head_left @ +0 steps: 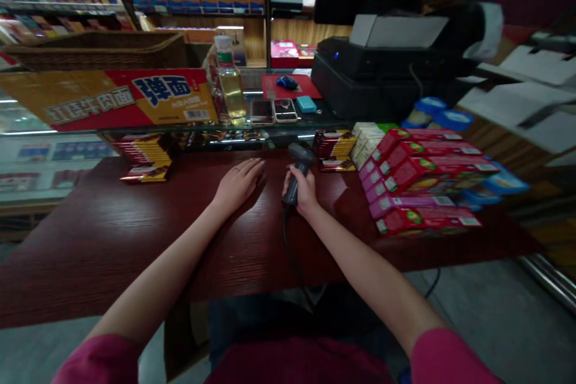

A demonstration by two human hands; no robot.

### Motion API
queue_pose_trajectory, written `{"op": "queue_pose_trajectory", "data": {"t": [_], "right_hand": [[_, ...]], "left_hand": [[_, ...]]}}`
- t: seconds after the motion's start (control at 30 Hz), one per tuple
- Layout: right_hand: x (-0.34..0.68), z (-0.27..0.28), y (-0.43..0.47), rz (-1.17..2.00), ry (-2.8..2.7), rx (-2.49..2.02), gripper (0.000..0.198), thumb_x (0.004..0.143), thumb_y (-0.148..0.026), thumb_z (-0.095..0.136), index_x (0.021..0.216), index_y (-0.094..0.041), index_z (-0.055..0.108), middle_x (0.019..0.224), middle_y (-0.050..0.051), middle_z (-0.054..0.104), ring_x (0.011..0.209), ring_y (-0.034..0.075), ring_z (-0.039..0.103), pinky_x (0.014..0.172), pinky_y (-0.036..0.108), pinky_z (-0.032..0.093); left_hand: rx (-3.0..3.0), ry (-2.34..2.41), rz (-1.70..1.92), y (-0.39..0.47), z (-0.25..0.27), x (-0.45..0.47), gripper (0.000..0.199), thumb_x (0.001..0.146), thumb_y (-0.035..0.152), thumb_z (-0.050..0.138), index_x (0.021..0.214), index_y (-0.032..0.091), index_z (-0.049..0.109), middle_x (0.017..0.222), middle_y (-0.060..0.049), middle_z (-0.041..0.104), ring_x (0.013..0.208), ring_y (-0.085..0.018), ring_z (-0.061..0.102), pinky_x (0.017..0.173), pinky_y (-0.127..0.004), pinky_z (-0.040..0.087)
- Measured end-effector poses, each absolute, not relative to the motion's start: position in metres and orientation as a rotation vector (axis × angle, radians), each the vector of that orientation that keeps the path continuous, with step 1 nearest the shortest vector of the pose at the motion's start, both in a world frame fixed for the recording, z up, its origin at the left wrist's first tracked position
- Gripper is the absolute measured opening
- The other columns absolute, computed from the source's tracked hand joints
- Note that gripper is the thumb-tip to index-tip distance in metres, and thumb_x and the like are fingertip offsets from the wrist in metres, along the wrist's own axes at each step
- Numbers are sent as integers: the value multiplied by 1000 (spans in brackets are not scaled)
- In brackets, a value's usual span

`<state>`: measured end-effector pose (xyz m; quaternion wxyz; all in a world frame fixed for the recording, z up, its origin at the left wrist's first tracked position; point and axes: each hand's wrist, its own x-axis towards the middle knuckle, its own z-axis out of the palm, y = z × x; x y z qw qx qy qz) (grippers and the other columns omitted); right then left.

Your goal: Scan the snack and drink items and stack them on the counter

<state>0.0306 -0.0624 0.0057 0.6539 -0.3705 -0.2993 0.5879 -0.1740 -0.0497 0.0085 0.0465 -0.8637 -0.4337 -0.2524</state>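
Observation:
My right hand (305, 189) is wrapped around the handle of a dark barcode scanner (292, 187), its head tilted up and its cable hanging down over the table's near edge. Left of it, my left hand (239, 181) lies palm down on the dark red wooden table (148, 234), fingers stretched out, holding nothing. A stack of red and gold wrapped bars (146, 156) sits beyond it to the left. Similar bars (333, 150) stand just right of the scanner. Further right, red and purple boxes (418, 174) are piled up.
A glass counter behind the table carries a noodle carton (121, 99), a bottle of yellowish liquid (230, 87), a phone (285, 110), a mouse (287, 82) and a black machine (360, 81). Tubs with blue lids (499, 183) stand beside the boxes. A wicker basket (94, 51) rests behind the carton.

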Motion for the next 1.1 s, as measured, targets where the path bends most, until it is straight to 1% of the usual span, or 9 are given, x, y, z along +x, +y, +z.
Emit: {"op": "queue_pose_trajectory", "data": {"t": [0.17,0.33,0.53,0.67,0.8,0.9,0.97,1.03,1.1], "right_hand": [[84,5,-77,1138,-559,-891,41,70,-42,79,93,-22,51,57,-11,56,36,8,49,33,20,39],[107,4,-89,1048,-532,-911,36,74,-42,75,94,-23,52,58,-10,56,36,9,49,33,21,40],[108,6,-87,1060,-537,-937,34,74,-41,75,91,-23,51,58,-10,55,37,9,49,33,22,42],[107,10,-93,1172,-578,-922,36,72,-40,77,92,-23,53,60,-10,56,40,9,50,34,20,41],[100,18,-105,1449,-753,-887,37,72,-39,79,95,-22,56,64,-8,59,41,9,50,33,21,41],[80,26,-106,1655,-882,-849,36,74,-40,80,95,-21,57,65,-7,60,41,9,49,32,21,41],[57,31,-101,1762,-960,-819,35,74,-41,79,93,-20,57,63,-6,60,39,9,49,32,20,41],[31,34,-92,1829,-1056,-800,35,74,-42,79,90,-20,57,62,-6,61,37,9,49,32,20,42],[5,34,-83,1861,-1127,-786,35,73,-42,80,88,-19,58,60,-5,62,35,9,49,31,21,42]], "left_hand": [[-2882,-1137,-797,-4,5,-58,57,95,20,60,150,15,50,154,-16,55,142,-29,52,119,-46,44],[-3150,-921,-802,29,1,11,50,95,24,62,144,14,58,151,-16,58,141,-27,55,120,-43,44],[-3119,-1002,-681,25,0,-8,43,101,31,55,141,19,62,150,-12,60,142,-25,54,119,-41,45],[-2976,-1172,-667,3,6,-69,42,103,33,49,140,21,63,144,-11,65,130,-27,65,110,-42,51],[-2797,-1552,-1076,-19,8,-151,38,102,42,50,129,25,72,125,-6,76,111,-25,73,100,-35,55],[-2504,-1975,-1518,-29,5,-203,38,98,48,55,111,21,78,107,-6,80,96,-24,75,89,-32,58],[-2308,-2250,-1816,-32,4,-224,39,94,51,61,102,18,79,99,-7,80,88,-23,74,81,-32,60],[-2194,-2446,-2092,-31,5,-235,40,89,53,68,98,15,78,94,-7,79,84,-22,73,77,-31,61],[-2159,-2539,-2298,-29,7,-237,42,86,53,73,100,15,78,93,-7,78,83,-20,73,76,-31,62]]}}
